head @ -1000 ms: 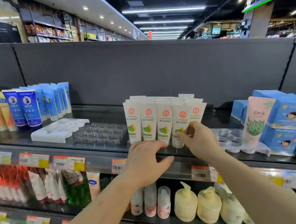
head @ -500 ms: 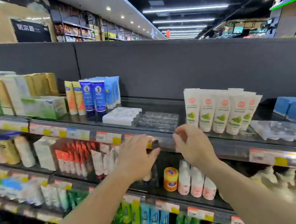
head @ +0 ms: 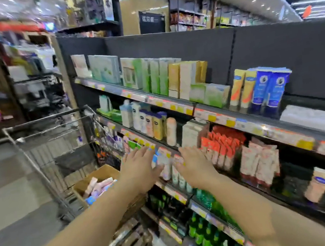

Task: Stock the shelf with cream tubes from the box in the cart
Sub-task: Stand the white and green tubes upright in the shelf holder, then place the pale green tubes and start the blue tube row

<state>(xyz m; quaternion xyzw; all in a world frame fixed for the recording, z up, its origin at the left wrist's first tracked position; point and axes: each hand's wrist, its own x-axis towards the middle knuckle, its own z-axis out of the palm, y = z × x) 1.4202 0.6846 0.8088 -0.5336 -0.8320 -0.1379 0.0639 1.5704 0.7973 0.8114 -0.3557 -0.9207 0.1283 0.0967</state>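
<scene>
While the frame is motion-blurred, the main layout reads fine.
Left hand: left hand (head: 141, 169) is out in front, fingers straight and loosely spread, holding nothing; fingertips reach toward the middle shelf edge, contact not clear.
Right hand: right hand (head: 194, 169) is out beside it, fingers straight and relaxed, holding nothing; it sits in front of the price tags, contact not clear.
Gap: hands are near each other, apart, not touching.
Box: cardboard box (head: 99, 174) sits in the cart, open at the top, just left of the left forearm.
Tubes: pale tubes (head: 98, 188) lie jumbled inside the box, pink and blue print; labels too blurred to read.
Cart: wire cart (head: 55, 143) stands left of the shelving, close against its end.
Shelf: top shelf (head: 175, 105) carries green and gold cartons, then yellow tubes and blue tubes (head: 268, 90) standing upright at the right.
Middle shelf: bottles (head: 149, 122) on the left, red packs (head: 222, 147) in a display carton at the right.
Lower shelf: green bottles (head: 203, 232) below the right forearm.
Tags: yellow and red price tags run along each shelf edge.
</scene>
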